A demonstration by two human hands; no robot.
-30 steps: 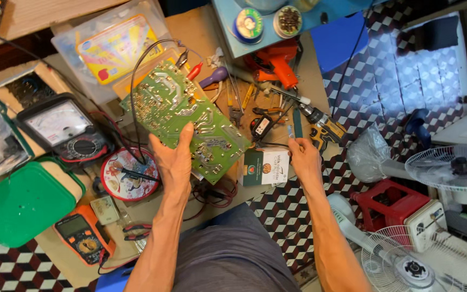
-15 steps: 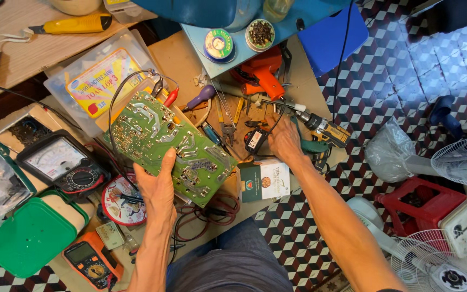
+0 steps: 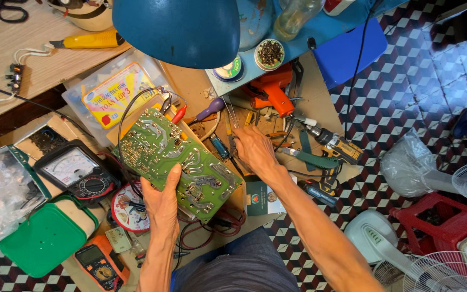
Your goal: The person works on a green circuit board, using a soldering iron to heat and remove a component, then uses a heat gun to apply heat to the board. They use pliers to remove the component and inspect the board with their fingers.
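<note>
Since the earlier frames, the right hand [image 3: 252, 148] has moved from the table edge up into the pile of tools, and the view has shifted so that the blue lamp shade [image 3: 177, 30] now fills the top. Left hand [image 3: 160, 200] grips the green circuit board [image 3: 177, 162] at its near edge, thumb laid on the solder side, fingers hidden beneath; the board is held tilted above the cluttered table [image 3: 190, 86], just left of the right hand and apart from it. Right hand is closed loosely at the fingertips over thin metal tweezers [image 3: 229, 116] among the tools; whether it has them pinched or merely touches them cannot be told.

Handling, as judged: the board is light and stiff but fragile, with sharp solder points on the upper face and components below. Edges are the safe hold, as the left hand shows; pressing on the middle risks flexing it. Clip leads, one red [image 3: 179, 114], hang at its far corner and may tug. Tweezers are thin, springy and slippery, best pinched at mid-length.

Nearby: an analogue meter [image 3: 74, 170] left of the board, an orange meter [image 3: 101, 265] near the left forearm, an orange glue gun [image 3: 271, 92] beyond the right hand.
</note>
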